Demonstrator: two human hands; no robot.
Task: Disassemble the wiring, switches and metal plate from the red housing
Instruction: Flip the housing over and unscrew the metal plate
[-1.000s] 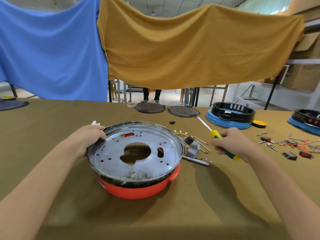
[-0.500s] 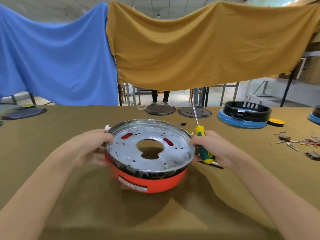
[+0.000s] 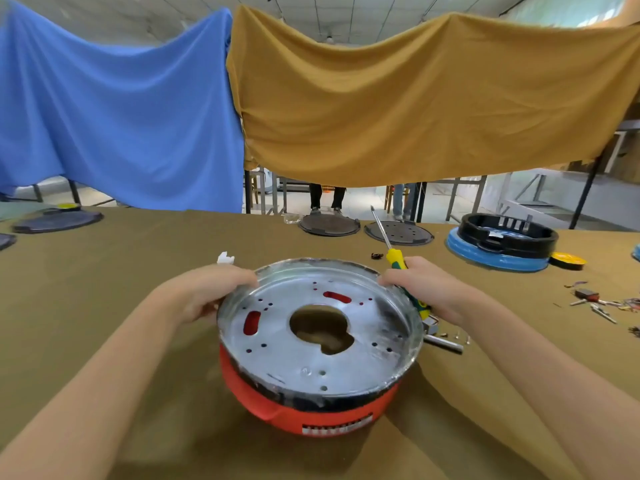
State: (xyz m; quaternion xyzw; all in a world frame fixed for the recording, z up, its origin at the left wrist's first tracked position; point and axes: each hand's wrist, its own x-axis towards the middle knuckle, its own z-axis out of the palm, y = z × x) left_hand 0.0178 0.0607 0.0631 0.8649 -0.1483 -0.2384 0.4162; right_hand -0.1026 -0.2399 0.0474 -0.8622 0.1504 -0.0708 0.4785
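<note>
On the bench (image 3: pixel 104 306) the red housing (image 3: pixel 311 410) sits with the metal plate (image 3: pixel 311 341) still seated in its top. The left hand (image 3: pixel 204 292) grips the rim on its side; the right hand (image 3: pixel 426 289) steadies the opposite rim while grasping a screwdriver (image 3: pixel 398 261). To free the plate, lift evenly on both sides, keeping the tool tip away.

A dull, brushed silver sheen with dark smudges is shown by the metal plate (image 3: pixel 318 327). The red housing (image 3: pixel 311 407) beneath it is seen as smooth, slightly glossy plastic. The table (image 3: pixel 104 271) is covered in matt olive-brown cloth. A bright steel shaft and a glossy yellow-and-green plastic handle are seen on the screwdriver (image 3: pixel 398 261). Soft, matt woven fabric is seen in the blue cloth (image 3: pixel 114 116) and the mustard cloth (image 3: pixel 415 98).
</note>
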